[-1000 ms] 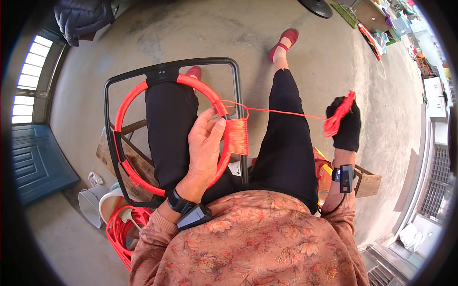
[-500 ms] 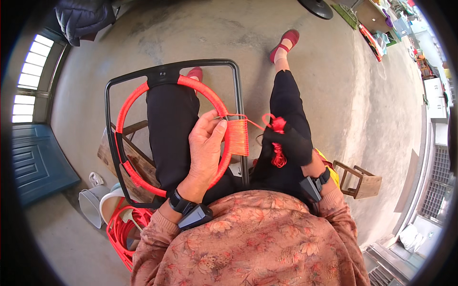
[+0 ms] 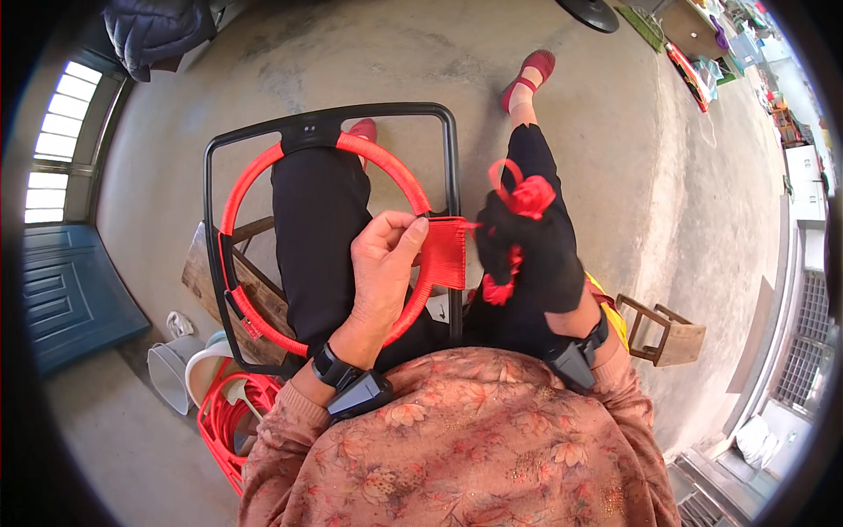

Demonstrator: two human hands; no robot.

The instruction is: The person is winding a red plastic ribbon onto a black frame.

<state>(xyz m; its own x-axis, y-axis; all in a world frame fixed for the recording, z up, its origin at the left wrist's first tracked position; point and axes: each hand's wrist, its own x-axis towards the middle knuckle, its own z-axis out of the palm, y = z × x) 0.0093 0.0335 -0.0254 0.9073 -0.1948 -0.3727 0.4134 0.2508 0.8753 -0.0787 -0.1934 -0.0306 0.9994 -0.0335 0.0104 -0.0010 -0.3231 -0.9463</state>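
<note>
Rectangular red-cord panel [image 3: 446, 256], centre, long axis upright: bare left hand [image 3: 383, 256] pinches its upper-left corner; black-gloved right hand [image 3: 537, 263], just rightward, clasps red cord bundle [image 3: 532, 197].

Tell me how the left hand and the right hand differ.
The left hand is bare; the right hand wears a black glove. The left hand pinches the red-wrapped ring by its wrapped panel, while the right hand grips a bundle of red cord. The left hand shows within the black frame's outline, the right hand to the right of it. Both wrists carry a strapped-on dark device.
</note>
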